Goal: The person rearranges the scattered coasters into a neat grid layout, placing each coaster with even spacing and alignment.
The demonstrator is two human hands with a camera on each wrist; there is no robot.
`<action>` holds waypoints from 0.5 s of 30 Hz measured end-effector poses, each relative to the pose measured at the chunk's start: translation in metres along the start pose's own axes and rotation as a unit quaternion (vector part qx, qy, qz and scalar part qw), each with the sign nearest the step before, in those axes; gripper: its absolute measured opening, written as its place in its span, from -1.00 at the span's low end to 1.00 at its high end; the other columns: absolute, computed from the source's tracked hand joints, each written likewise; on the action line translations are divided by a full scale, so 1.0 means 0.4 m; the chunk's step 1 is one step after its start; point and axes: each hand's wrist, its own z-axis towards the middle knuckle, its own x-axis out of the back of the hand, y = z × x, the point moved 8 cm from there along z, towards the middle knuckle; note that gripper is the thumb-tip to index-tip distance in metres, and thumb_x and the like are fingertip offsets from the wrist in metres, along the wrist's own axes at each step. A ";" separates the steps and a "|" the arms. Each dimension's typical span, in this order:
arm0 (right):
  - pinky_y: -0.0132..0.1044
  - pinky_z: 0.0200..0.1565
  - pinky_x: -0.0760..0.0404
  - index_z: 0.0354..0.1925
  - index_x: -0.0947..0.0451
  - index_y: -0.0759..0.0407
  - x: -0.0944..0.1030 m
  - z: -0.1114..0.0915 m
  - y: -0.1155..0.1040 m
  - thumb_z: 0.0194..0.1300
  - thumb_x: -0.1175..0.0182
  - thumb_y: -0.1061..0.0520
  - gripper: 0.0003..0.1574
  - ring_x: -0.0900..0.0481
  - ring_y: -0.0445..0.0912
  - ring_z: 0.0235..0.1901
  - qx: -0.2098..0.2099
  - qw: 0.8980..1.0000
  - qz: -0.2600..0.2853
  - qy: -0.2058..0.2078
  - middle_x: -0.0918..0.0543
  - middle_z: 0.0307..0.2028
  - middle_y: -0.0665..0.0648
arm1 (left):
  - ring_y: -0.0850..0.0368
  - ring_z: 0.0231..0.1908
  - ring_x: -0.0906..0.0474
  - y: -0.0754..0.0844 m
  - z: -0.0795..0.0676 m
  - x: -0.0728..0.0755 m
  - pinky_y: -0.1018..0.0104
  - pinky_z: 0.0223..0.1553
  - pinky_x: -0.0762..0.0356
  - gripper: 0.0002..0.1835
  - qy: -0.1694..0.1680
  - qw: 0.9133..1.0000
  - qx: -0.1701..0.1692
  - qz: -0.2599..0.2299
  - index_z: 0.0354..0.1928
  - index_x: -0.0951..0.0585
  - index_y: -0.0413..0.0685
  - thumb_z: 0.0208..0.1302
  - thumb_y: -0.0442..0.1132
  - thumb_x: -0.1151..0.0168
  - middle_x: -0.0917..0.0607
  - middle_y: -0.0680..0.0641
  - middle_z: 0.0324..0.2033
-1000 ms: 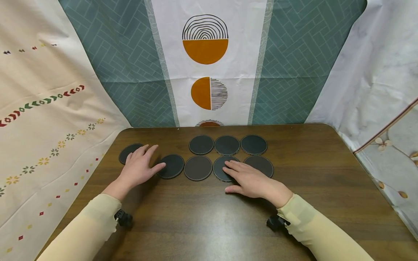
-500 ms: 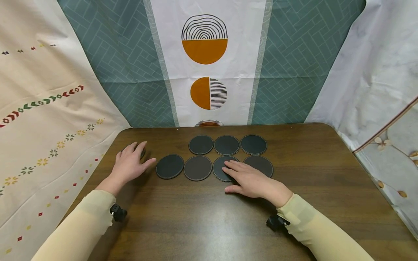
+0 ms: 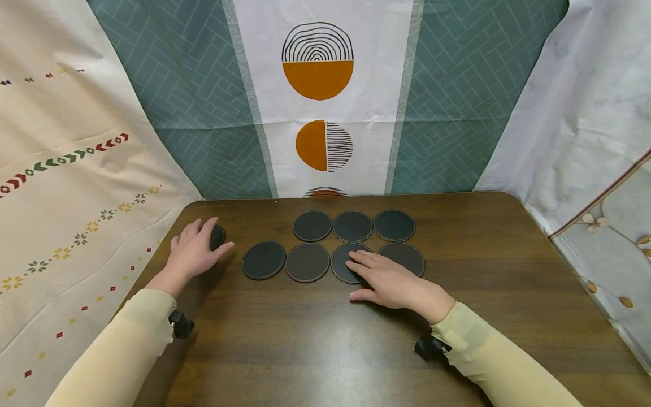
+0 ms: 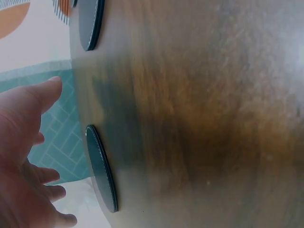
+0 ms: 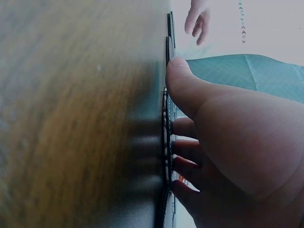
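Over at the table's far left, my left hand hovers above a dark round coaster with stitched edging and hides most of it. In the left wrist view a gap shows between the spread fingers and that coaster. My right hand rests its fingertips on a coaster in the nearer row, its fingers extended. From the right wrist, the fingertips meet that coaster's edge, seen side-on. To its left lie a brownish coaster and a black one.
Three more coasters, the middle one among them, form a farther row. Another coaster lies partly behind the right hand. The brown wooden table meets a patterned curtain at its back edge.
My left hand has moved left, from near the nearer row's leftmost coaster to over the far-left coaster. My right hand stays where it was, and the coasters have not visibly moved.
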 end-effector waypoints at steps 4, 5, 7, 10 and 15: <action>0.03 0.46 -0.09 0.54 -0.21 0.14 0.001 -0.001 0.000 0.41 -0.08 -0.41 0.00 -0.04 0.10 0.53 0.002 1.000 0.000 0.003 -0.12 0.55 0.20 | -0.56 0.38 -0.01 -0.015 0.005 0.001 -0.60 0.18 0.09 0.03 -0.003 1.000 0.008 -0.002 0.57 -0.10 -0.10 0.30 0.38 -0.18 -0.13 -0.54 0.41; 0.03 0.46 -0.09 0.54 -0.21 0.14 0.001 -0.001 0.000 0.41 -0.08 -0.41 0.00 -0.03 0.10 0.53 0.002 1.000 0.000 0.002 -0.12 0.55 0.20 | -0.56 0.38 0.00 -0.020 0.006 0.000 -0.61 0.18 0.09 0.04 -0.006 1.000 0.012 -0.002 0.58 -0.08 -0.09 0.29 0.39 -0.17 -0.13 -0.54 0.41; 0.02 0.46 -0.08 0.54 -0.20 0.13 0.000 -0.001 0.001 0.42 -0.07 -0.42 0.00 -0.02 0.09 0.53 0.000 1.000 0.002 0.000 -0.11 0.55 0.19 | -0.57 0.38 0.01 -0.030 0.007 -0.002 -0.62 0.16 0.09 0.06 -0.013 1.000 0.018 -0.003 0.59 -0.05 -0.09 0.29 0.41 -0.16 -0.12 -0.55 0.41; 0.02 0.46 -0.08 0.54 -0.20 0.13 0.000 -0.001 0.000 0.42 -0.07 -0.42 0.00 -0.02 0.10 0.53 0.001 1.000 0.002 0.000 -0.11 0.55 0.20 | -0.58 0.38 0.03 -0.042 0.008 -0.005 -0.62 0.17 0.11 0.08 -0.024 0.999 0.026 -0.003 0.60 -0.01 -0.08 0.29 0.41 -0.16 -0.11 -0.56 0.41; 0.01 0.46 -0.08 0.54 -0.19 0.13 0.001 -0.002 0.000 0.42 -0.06 -0.42 0.00 -0.01 0.09 0.54 0.000 1.000 0.001 -0.001 -0.11 0.55 0.19 | -0.57 0.39 0.04 -0.057 0.010 -0.009 -0.63 0.18 0.13 0.10 -0.034 0.999 0.035 -0.006 0.60 0.02 -0.10 0.29 0.41 -0.17 -0.09 -0.58 0.42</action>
